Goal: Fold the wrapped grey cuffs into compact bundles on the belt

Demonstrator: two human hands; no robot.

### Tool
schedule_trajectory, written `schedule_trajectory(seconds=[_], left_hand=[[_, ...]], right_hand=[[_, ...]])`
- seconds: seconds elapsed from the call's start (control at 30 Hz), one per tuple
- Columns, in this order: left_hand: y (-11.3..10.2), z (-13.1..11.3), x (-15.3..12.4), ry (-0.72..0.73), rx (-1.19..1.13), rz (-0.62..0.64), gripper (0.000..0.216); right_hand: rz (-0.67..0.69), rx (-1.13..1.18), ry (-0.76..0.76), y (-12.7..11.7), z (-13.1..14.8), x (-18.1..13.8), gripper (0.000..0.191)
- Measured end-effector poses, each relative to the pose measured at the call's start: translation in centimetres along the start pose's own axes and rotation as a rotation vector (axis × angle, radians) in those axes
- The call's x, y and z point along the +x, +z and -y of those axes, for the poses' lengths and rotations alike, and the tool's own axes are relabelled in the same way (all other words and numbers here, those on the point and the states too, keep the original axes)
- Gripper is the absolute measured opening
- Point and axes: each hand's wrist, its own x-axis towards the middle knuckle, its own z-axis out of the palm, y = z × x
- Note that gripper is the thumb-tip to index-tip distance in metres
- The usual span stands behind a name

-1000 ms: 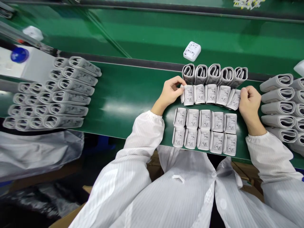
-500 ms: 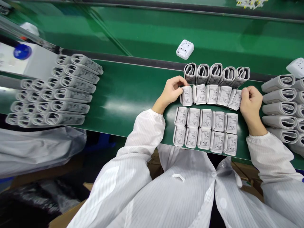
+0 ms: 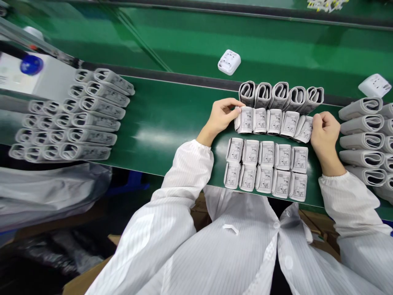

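Left of the left hand (image 3: 221,117), rolled cuffs (image 3: 92,121) sit in six rows on the green belt (image 3: 166,102). Left hand, wrist angled in, fingers curled, pinches one end of a row of five folded cuffs (image 3: 270,121); right hand (image 3: 324,136) clasps the other end. Beyond that row, five rolled cuffs (image 3: 281,96); nearer the person, ten folded cuffs (image 3: 266,168) in two rows. One white box (image 3: 229,62) lies past the left hand, another white box (image 3: 374,85) past the right, above five rows of rolled cuffs (image 3: 361,141) right of the right hand.
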Motion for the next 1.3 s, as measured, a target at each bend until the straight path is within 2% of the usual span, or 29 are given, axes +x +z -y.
schedule_trajectory(seconds=[0.33, 0.7, 1.07, 1.3], left_hand=[[0.0, -0.1, -0.2, -0.041, -0.024, 0.007, 0.067], [-0.2, 0.2, -0.2, -0.004, -0.01, 0.025, 0.061], [-0.3, 2.1, 0.1, 0.167, -0.086, 0.021, 0.037], [-0.4, 2.5, 0.3, 0.23, -0.043, 0.021, 0.036]], right_hand=[[0.042, 0.002, 0.009, -0.3, 0.7, -0.1, 0.055], [0.082, 0.031, 0.044, -0.5, 0.4, -0.4, 0.059], [0.048, 0.054, 0.046, -0.4, 1.0, -0.2, 0.055], [0.037, 0.038, 0.034, -0.4, 0.7, -0.3, 0.052]])
